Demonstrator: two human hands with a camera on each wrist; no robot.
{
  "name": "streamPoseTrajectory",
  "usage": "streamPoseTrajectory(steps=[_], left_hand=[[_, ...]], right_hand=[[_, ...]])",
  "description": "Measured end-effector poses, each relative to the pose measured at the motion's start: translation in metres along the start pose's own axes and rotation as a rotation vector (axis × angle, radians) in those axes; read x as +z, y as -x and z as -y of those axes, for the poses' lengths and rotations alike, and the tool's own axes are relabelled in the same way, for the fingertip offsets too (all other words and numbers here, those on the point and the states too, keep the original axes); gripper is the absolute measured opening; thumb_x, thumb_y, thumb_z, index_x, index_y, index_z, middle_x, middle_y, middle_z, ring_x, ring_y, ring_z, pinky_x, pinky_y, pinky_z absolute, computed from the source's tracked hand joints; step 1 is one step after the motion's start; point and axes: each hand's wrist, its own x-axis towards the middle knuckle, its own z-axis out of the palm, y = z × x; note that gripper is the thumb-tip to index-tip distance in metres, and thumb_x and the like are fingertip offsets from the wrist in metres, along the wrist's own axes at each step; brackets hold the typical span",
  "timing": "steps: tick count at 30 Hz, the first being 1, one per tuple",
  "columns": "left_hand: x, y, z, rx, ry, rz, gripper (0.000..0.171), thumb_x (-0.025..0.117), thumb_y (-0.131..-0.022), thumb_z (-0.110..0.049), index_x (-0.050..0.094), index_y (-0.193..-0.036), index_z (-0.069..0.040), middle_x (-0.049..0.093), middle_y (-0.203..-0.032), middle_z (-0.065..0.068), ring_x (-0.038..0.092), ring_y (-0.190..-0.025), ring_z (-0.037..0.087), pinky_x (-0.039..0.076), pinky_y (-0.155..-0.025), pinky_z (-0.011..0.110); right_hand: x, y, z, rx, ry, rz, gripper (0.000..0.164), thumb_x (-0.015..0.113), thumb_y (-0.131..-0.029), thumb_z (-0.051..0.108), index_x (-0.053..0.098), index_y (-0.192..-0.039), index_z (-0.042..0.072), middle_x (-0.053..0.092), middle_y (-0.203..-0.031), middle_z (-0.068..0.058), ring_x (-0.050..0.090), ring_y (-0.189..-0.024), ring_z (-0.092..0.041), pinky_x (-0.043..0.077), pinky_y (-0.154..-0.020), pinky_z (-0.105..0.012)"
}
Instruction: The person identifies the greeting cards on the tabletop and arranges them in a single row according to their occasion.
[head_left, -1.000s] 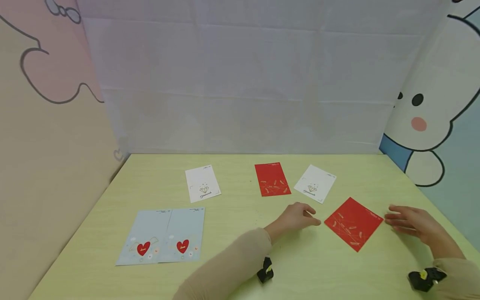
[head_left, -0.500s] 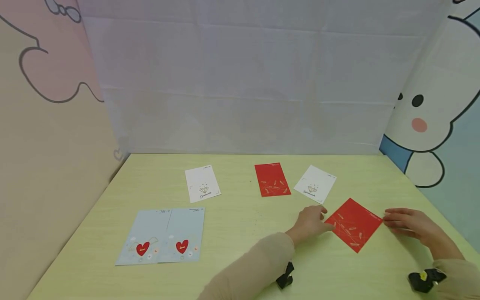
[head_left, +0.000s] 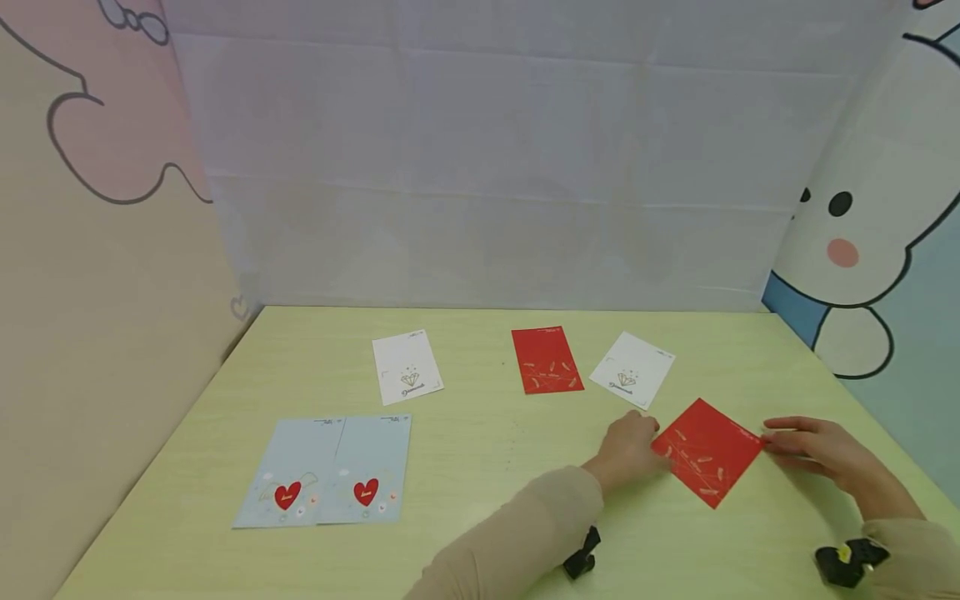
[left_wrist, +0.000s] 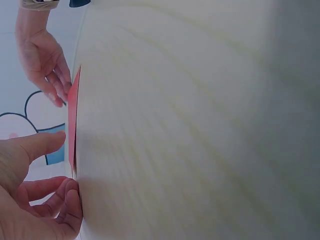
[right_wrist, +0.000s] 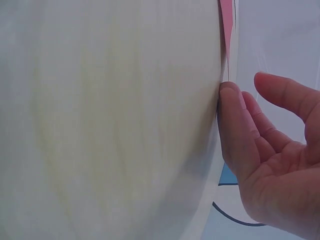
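Note:
A red card [head_left: 708, 454] with gold leaf prints lies turned like a diamond at the right of the table. At its left corner is my left hand [head_left: 628, 450], its fingers touching or very close to the edge. In the left wrist view, the thumb [left_wrist: 47, 144] stands apart from the bent fingers, near the card's edge. My right hand [head_left: 817, 450] reaches to the opposite corner. The right wrist view shows its fingertips [right_wrist: 230, 90] at the card's tip, the thumb held away. Both hands wear beige sleeves.
Behind lie another red card [head_left: 547, 358], a white diamond-print card [head_left: 633, 369] and a second white card [head_left: 407, 367]. Two light blue cards with red hearts [head_left: 371, 458] lie side by side at the left. A white cloth [head_left: 487, 167] hangs along the table's far edge.
My left hand has moved right, from beside the red card to its left corner. My right hand has shifted slightly inward to the right corner. The cards lie about where they were.

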Motion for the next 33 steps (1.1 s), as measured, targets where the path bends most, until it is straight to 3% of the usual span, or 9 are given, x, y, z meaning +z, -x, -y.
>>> streamPoseTrajectory(steps=[12, 18, 27, 33], left_hand=[[0.003, -0.001, 0.002, 0.003, -0.138, 0.017, 0.035, 0.074, -0.070, -0.031, 0.058, -0.097, -0.016, 0.041, -0.079, -0.006, 0.039, -0.068, 0.007, 0.035, -0.059, 0.019], [0.002, -0.001, 0.002, 0.020, -0.153, 0.019, 0.032, 0.074, -0.071, -0.029, 0.058, -0.096, -0.017, 0.040, -0.079, -0.006, 0.038, -0.067, 0.007, 0.034, -0.059, 0.019], [0.002, 0.001, 0.002, 0.011, -0.119, 0.019, 0.032, 0.074, -0.071, -0.028, 0.058, -0.095, -0.017, 0.039, -0.077, -0.007, 0.038, -0.067, 0.006, 0.033, -0.059, 0.018], [0.001, 0.002, 0.003, -0.012, -0.064, 0.020, 0.036, 0.075, -0.069, -0.027, 0.057, -0.097, -0.015, 0.038, -0.078, -0.007, 0.038, -0.067, 0.005, 0.035, -0.060, 0.019]], right_hand=[[0.012, -0.003, 0.007, -0.001, 0.072, -0.013, 0.060, 0.054, -0.088, 0.023, 0.030, -0.120, -0.022, 0.058, -0.097, -0.007, 0.059, -0.079, -0.009, 0.048, -0.072, -0.031], [0.014, -0.004, 0.009, -0.001, 0.086, -0.014, 0.062, 0.054, -0.088, 0.026, 0.029, -0.122, -0.019, 0.055, -0.102, -0.010, 0.057, -0.082, -0.011, 0.048, -0.074, -0.033], [0.021, -0.007, 0.008, -0.112, -0.098, 0.006, 0.058, 0.054, -0.088, 0.015, 0.024, -0.125, -0.018, 0.051, -0.098, 0.000, 0.057, -0.081, -0.009, 0.048, -0.074, -0.030], [0.023, -0.007, 0.007, -0.157, -0.182, -0.004, 0.042, 0.055, -0.088, 0.017, 0.040, -0.121, -0.004, 0.051, -0.096, 0.004, 0.057, -0.082, -0.009, 0.048, -0.074, -0.029]])
